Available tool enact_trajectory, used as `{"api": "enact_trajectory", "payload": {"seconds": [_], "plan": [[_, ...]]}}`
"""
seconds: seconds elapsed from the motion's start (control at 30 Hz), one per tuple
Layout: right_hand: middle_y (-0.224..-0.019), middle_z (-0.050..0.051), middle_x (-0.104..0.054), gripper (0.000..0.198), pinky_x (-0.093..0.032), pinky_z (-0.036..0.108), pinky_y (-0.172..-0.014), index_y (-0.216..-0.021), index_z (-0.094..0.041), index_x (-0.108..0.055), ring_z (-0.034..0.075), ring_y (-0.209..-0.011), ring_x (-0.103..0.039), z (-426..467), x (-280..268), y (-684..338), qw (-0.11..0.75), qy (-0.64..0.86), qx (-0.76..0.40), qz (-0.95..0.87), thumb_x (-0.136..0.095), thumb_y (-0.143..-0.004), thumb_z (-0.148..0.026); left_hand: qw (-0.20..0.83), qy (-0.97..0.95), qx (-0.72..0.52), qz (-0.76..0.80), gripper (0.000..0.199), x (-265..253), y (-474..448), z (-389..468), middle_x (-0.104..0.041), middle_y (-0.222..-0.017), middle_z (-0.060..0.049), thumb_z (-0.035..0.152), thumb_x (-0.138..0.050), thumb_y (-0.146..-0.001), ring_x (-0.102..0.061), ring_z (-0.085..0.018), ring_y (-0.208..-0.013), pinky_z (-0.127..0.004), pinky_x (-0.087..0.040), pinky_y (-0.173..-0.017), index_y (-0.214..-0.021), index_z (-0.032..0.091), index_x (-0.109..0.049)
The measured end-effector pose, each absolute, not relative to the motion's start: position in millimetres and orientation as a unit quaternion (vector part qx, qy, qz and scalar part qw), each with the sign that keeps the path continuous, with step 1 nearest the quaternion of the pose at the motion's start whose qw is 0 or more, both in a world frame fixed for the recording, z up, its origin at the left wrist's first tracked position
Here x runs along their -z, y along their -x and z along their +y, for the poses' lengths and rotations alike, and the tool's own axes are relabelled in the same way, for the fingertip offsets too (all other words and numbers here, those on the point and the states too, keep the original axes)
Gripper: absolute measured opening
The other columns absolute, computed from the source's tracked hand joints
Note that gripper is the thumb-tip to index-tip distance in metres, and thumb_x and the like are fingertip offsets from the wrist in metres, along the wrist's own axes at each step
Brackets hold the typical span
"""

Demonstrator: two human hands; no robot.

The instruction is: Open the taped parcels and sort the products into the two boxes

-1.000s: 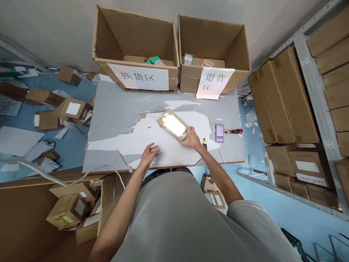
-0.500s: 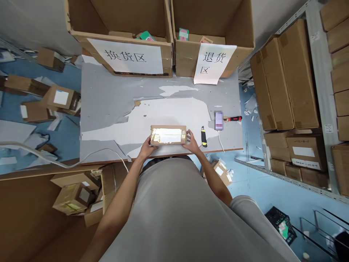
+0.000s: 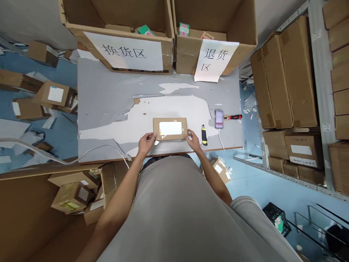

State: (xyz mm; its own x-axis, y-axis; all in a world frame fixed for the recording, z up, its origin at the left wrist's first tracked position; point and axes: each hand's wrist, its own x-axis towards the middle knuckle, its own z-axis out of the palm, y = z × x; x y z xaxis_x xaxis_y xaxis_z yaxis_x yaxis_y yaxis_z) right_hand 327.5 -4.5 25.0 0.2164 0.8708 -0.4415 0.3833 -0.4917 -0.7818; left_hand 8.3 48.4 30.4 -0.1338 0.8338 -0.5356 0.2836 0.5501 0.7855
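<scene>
A small brown cardboard box (image 3: 156,127) with a white label on its upper face is at the front of the worktable. My left hand (image 3: 146,143) pinches the box's near left corner, thumb and fingers closed on it. At the near right corner, my right hand (image 3: 193,140) grips the box with its fingertips. To the right of that hand lies a yellow and black box cutter (image 3: 204,135). Beyond the cutter is a phone (image 3: 219,119) with a white cable plugged in, and a red and black handled tool (image 3: 234,117) lies beside it.
Two large open cartons, a left carton (image 3: 114,67) and a right carton (image 3: 185,58), stand at the table's back with paper signs. A carton holding parcels (image 3: 73,198) is at my lower left. Shelving with boxes (image 3: 297,72) rises on the right. A white cable (image 3: 65,165) crosses the left front edge.
The box has turned between my hands, so a different labelled face points up instead of the shiny taped one. Both hands now hold its near corners. The view has shifted slightly.
</scene>
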Motion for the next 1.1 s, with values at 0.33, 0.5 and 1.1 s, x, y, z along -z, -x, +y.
{"api": "enact_trajectory", "payload": {"seconds": [0.33,0.5,1.1], "plan": [[-0.145,0.016,-0.085,0.046,-0.057,0.054,-0.131,-0.135,-0.024,-0.076,0.033,-0.143,-0.076,-23,-13,-331,0.287,0.756,-0.460,-0.368,-0.058,-0.111,-0.060,0.580,-0.363,-0.242,0.688,0.064,-4,9,31,-0.086,-0.131,-0.018,0.076,-0.072,-0.087,-0.081,-0.032,-0.116,-0.045,-0.066,-0.106,-0.115,0.019,-0.081],[-0.137,0.016,-0.087,0.034,-0.062,0.052,-0.124,-0.122,-0.023,-0.080,0.033,-0.131,-0.080,-34,-12,-325,0.292,0.744,-0.474,-0.371,-0.063,-0.104,-0.047,0.576,-0.374,-0.207,0.697,0.046,-1,13,16,-0.090,-0.122,-0.014,0.045,-0.084,-0.076,-0.082,-0.035,-0.119,-0.051,-0.063,-0.119,-0.115,0.020,-0.086],[-0.122,0.013,-0.087,0.043,-0.067,0.047,-0.118,-0.117,-0.021,-0.091,0.031,-0.119,-0.083,-12,-46,-330,0.361,0.731,-0.370,-0.445,-0.075,-0.108,-0.060,0.473,-0.478,-0.337,0.659,0.046,-43,-7,40,-0.086,-0.115,-0.012,0.055,-0.086,-0.089,-0.083,-0.030,-0.108,-0.044,-0.070,-0.107,-0.114,0.017,-0.092]]}}
